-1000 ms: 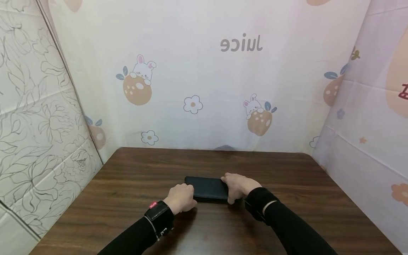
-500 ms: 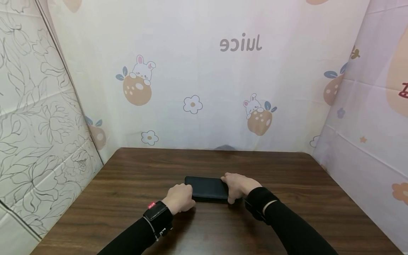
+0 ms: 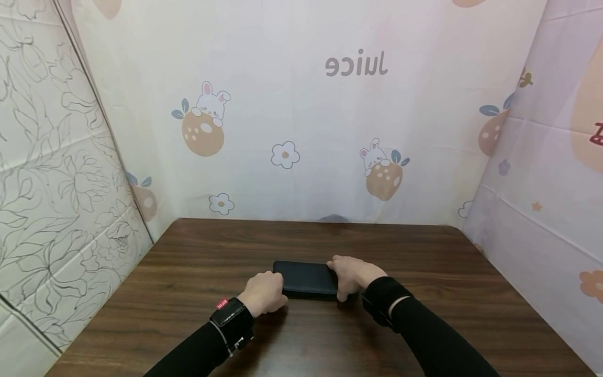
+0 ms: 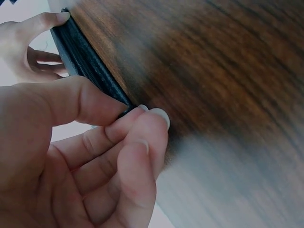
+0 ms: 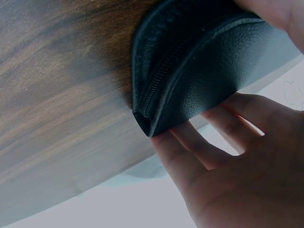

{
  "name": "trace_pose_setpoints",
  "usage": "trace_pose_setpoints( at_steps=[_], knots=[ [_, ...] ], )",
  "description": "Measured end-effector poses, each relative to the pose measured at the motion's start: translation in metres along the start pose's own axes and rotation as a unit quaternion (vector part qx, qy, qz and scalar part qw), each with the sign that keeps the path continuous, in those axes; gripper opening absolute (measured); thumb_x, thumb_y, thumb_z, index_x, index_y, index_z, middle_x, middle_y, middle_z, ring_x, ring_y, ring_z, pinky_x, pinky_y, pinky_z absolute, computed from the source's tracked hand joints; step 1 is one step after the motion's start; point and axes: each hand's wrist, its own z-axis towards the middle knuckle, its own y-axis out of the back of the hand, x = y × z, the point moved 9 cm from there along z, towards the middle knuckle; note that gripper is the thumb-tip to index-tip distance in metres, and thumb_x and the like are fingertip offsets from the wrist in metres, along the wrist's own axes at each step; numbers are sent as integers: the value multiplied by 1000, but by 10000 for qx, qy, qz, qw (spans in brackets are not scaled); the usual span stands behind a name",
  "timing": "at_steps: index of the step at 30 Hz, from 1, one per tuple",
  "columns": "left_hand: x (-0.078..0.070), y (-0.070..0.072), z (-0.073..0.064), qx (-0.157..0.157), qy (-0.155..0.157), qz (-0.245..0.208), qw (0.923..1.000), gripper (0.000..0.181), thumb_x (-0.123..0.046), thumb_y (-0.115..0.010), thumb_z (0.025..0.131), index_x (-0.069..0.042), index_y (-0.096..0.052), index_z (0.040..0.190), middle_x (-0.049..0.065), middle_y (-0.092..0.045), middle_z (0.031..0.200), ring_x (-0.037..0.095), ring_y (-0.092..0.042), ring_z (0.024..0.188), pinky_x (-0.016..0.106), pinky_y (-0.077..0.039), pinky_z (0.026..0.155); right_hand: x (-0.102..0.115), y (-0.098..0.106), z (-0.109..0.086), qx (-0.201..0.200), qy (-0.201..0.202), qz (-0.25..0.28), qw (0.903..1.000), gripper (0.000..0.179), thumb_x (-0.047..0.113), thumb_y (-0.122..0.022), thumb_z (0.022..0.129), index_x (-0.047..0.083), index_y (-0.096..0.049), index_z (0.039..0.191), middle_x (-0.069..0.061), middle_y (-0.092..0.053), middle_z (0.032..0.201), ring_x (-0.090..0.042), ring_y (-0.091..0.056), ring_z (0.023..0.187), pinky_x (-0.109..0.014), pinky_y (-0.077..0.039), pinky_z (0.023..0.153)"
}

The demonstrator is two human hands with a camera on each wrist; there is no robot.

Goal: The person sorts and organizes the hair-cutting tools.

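A black leather zip wallet (image 3: 308, 280) lies flat on the brown wooden table. My left hand (image 3: 263, 294) is at its left front corner. In the left wrist view, thumb and fingertips pinch a small dark piece at the near end of the wallet (image 4: 88, 61), seemingly the zipper pull, mostly hidden. Across the wallet's right end, my right hand (image 3: 355, 275) grips it, thumb at the front edge and fingers over the far edge. Zipper teeth (image 5: 159, 78) run along the wallet's side in the right wrist view.
The wooden table (image 3: 301, 340) has rounded far corners. Behind it hangs a pale curtain (image 3: 301, 104) printed with rabbits, fruit and flowers. Further sheets, one line-drawn with flowers (image 3: 61, 173), close in the left and right sides. Both wrists wear black straps (image 3: 233, 317).
My left hand has shifted slightly left along the wallet's front, uncovering a little more of it. The wallet and my right hand have stayed in place.
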Motion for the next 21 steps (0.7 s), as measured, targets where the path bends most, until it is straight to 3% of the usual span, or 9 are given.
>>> trace_pose_setpoints(
  at_steps=[21],
  knots=[
    [4, 5, 1, -125, -20, 98, 9999, 24, -16, -74, 85, -11, -59, 66, 0, -53, 55, 14, -52, 45, 33, -45, 48, -1, 0, 1, -13, -14, -49, 10000, 82, 9, -89, 71, 5, -54, 146, -10, -56, 133, -22, -54, 103, -38, -46, 88]
  ],
)
